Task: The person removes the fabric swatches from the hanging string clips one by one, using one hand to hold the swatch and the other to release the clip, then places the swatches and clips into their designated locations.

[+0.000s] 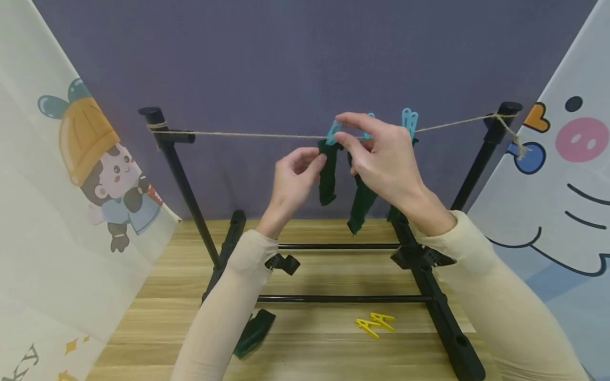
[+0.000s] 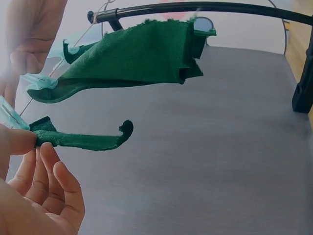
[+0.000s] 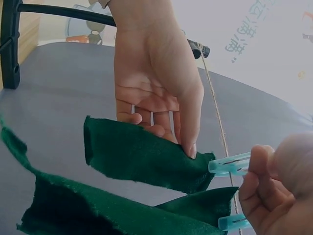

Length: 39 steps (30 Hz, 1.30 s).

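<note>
A dark green cloth piece (image 1: 327,177) hangs at a twine line (image 1: 238,135). My left hand (image 1: 292,177) pinches its upper edge between thumb and fingers, the other fingers loosely bent in the left wrist view. A light blue clothespin (image 1: 332,133) sits at the top of that cloth, and my right hand (image 1: 393,164) pinches the clothespin's upper end. In the right wrist view the clothespin (image 3: 227,165) meets the cloth's end at the line. A second green cloth (image 1: 363,203) hangs just to the right, partly behind my right hand, under another blue clothespin (image 3: 234,222).
A further blue clothespin (image 1: 410,120) grips the line on the right, its cloth mostly hidden. The black frame (image 1: 183,182) holds the line between two posts. On the wooden table (image 1: 314,338) lie a green cloth (image 1: 256,332) and two yellow clothespins (image 1: 368,328).
</note>
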### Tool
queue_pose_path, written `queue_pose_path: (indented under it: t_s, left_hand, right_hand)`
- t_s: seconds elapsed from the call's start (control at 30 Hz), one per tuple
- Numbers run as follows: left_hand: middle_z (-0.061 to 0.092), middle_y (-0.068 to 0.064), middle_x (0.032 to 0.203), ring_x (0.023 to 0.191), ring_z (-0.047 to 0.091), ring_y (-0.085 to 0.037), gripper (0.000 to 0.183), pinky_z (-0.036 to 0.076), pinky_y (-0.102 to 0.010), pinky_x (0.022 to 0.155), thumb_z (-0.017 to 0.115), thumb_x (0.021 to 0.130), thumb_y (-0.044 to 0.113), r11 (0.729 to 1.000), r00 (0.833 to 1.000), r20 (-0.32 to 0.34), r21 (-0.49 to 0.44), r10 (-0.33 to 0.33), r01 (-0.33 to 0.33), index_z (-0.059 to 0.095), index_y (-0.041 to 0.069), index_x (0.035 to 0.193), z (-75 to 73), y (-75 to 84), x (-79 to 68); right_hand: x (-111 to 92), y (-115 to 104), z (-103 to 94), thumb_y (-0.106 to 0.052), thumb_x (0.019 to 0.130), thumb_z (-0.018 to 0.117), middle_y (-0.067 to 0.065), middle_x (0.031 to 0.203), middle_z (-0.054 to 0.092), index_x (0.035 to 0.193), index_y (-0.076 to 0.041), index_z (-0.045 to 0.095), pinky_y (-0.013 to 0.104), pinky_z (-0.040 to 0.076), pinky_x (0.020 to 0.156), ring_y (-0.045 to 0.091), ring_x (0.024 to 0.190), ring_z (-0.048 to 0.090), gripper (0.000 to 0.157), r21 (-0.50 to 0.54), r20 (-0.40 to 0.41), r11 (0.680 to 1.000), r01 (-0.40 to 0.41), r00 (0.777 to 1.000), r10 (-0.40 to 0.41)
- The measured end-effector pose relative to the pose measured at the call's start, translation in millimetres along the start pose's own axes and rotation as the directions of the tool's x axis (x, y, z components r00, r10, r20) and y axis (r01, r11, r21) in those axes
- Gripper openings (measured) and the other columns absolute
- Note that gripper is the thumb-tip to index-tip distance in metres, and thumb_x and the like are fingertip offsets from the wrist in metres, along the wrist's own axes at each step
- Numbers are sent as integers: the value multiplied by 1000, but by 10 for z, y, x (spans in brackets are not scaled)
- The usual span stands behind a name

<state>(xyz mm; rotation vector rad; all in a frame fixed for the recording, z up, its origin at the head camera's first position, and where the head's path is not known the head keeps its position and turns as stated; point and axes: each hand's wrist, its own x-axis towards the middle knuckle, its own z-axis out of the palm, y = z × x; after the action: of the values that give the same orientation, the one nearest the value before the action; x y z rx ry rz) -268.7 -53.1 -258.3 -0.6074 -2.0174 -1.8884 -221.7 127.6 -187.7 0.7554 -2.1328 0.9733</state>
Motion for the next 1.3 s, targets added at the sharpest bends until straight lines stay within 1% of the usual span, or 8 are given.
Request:
queue_pose_path:
  t_s: [0.13, 0.27, 0.43, 0.53, 0.63, 0.77, 1.1, 1.3]
  left_hand:
    - [76, -15, 112, 84, 67, -11, 26, 61, -50, 90, 69, 105, 20, 1000, 1000, -12, -17, 10, -10, 72, 1, 123, 7, 17, 10]
    - [76, -13, 107, 80, 66, -10, 25, 60, -56, 90, 69, 105, 18, 999, 1000, -23, -34, 21, -22, 73, 0, 121, 11, 31, 10]
    - [75, -9, 105, 79, 65, -10, 23, 60, -35, 77, 69, 105, 19, 999, 999, -28, -23, 30, -31, 73, 2, 120, 4, 46, -8]
    - [74, -7, 102, 78, 63, -10, 23, 56, -25, 70, 69, 105, 20, 999, 999, -25, -25, 30, -31, 73, 3, 121, 2, 53, -13]
    - [72, -3, 100, 77, 62, -10, 23, 54, -24, 67, 69, 105, 19, 999, 999, -23, -34, 30, -31, 72, 3, 121, -3, 60, -14]
    - [72, 0, 98, 76, 61, -9, 23, 54, -23, 66, 69, 105, 19, 999, 999, -23, -38, 26, -27, 72, 2, 121, -16, 62, -14]
    - [74, -11, 109, 79, 63, -11, 25, 56, -26, 72, 68, 106, 20, 1000, 1000, -7, 15, 20, -19, 72, 3, 123, -83, 32, -49]
    - [74, -11, 109, 79, 64, -11, 25, 57, -25, 73, 68, 106, 20, 1000, 1000, -4, 15, 14, -14, 71, 3, 124, -106, 10, -73]
  right_hand:
    - [2, -1, -4, -18, 106, 68, 10, 125, 79, 131, -7, 74, 20, 40, 44, 22, 46, 63, 28, 10, -42, 1000, 4, 999, -3]
    - [-2, -3, -7, -18, 107, 68, 12, 125, 79, 129, -5, 75, 19, 42, 44, 23, 45, 62, 27, 2, -63, 1000, 1, 998, -1]
    - [-9, 2, -19, -17, 106, 67, 11, 121, 80, 127, -4, 75, 18, 39, 43, 20, 44, 60, 25, 4, -87, 1000, 14, 996, -13]
    - [-11, 9, -28, -16, 106, 67, 10, 120, 80, 126, -5, 76, 18, 37, 42, 12, 42, 58, 24, 8, -107, 1000, 28, 994, -26]
    - [-12, 16, -36, -15, 106, 68, 10, 119, 81, 126, -4, 76, 17, 38, 43, 6, 42, 55, 25, 23, -125, 999, 47, 991, -43]
    - [-17, 25, -44, -14, 105, 69, 10, 118, 81, 127, -1, 75, 17, 41, 44, 5, 41, 54, 26, 29, -144, 997, 73, 987, -68]
    - [-57, 16, -81, -10, 105, 68, 12, 118, 81, 128, 1, 74, 17, 39, 42, 0, 42, 53, 27, 35, -175, 994, 103, 980, -96]
    - [-97, 6, -97, -9, 105, 68, 12, 118, 81, 129, 2, 74, 18, 38, 42, -1, 43, 53, 27, 44, -165, 993, 108, 981, -100]
